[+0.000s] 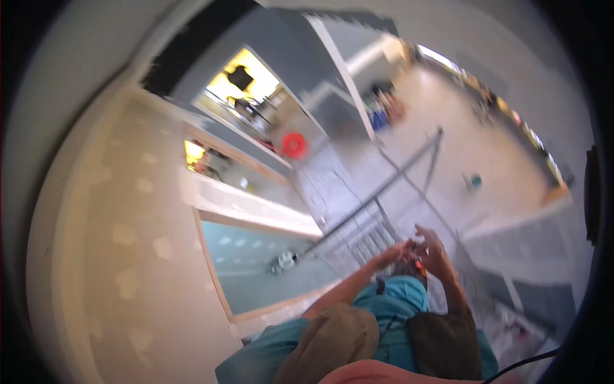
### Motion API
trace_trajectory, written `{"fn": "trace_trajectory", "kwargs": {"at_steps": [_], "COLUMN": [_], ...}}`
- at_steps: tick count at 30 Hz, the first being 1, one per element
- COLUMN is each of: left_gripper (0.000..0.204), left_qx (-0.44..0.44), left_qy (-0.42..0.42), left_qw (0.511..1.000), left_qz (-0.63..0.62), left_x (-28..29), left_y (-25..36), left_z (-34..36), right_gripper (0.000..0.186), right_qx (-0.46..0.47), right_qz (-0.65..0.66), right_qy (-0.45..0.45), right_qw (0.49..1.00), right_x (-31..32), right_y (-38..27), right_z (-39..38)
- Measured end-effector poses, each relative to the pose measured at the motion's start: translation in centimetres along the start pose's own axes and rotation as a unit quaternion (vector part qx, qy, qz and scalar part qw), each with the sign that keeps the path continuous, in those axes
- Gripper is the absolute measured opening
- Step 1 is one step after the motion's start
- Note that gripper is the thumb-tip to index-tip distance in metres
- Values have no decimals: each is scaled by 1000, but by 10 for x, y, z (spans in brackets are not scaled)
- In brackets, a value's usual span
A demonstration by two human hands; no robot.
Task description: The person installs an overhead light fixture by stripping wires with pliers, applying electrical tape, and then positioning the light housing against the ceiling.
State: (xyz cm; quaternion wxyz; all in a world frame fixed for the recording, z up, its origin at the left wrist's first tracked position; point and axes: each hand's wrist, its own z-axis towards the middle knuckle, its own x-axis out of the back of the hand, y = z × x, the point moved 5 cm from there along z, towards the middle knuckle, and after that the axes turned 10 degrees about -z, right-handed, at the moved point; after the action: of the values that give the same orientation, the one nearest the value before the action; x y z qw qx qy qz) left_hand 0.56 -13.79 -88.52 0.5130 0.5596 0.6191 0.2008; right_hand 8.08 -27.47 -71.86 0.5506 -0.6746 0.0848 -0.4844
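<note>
My left hand (398,253) and my right hand (435,253) are close together in front of my body, at the lower right of centre. The fingers of my left hand are pressed together and point toward the right hand; any small thing between them is too blurred to make out. My right hand has its fingers apart and partly bent, with one finger stretched up. Just below the hands shows a small orange-and-dark thing (420,269), its kind unclear. Teal clothing (390,297) and brown sleeves cover my body and upper arms.
A long metal rail (384,185) crosses ahead of me, above a slatted metal platform (371,243). Patched drywall (128,237) with framed openings stands at left. Farther off lie a round red thing (295,146) and a teal thing (473,182) on the floor. A cable (524,361) runs at lower right.
</note>
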Motion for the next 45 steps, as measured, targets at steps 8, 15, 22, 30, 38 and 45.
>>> {"fn": "trace_trajectory", "kwargs": {"at_steps": [8, 15, 22, 30, 38, 45], "left_gripper": [68, 33, 46, 39, 35, 39], "left_qx": [-139, -240, -303, -415, -411, -410], "left_qy": [105, 280, 316, 245, 184, 195], "left_qw": [966, 928, 895, 874, 892, 891], "left_qz": [-191, -53, 87, 63, -39, 3], "left_x": [-17, 5, -25, -22, -72, -73], "left_y": [188, 236, 306, 402, 473, 484], "left_z": [-85, -122, -160, -185, -204, -199], "right_gripper": [59, 49, 37, 38, 38, 34], "right_qx": [135, 181, 213, 399, 433, 383], "right_qz": [85, 91, 147, 40, 101, 155], "right_qy": [66, 58, 103, 273, 177, 124], "right_qw": [985, 978, 960, 874, 878, 902], "right_x": [35, 29, 34, 80, 123, 130], "right_y": [-112, -146, -180, -252, -275, -270], "right_z": [49, 73, 108, 136, 151, 172]}}
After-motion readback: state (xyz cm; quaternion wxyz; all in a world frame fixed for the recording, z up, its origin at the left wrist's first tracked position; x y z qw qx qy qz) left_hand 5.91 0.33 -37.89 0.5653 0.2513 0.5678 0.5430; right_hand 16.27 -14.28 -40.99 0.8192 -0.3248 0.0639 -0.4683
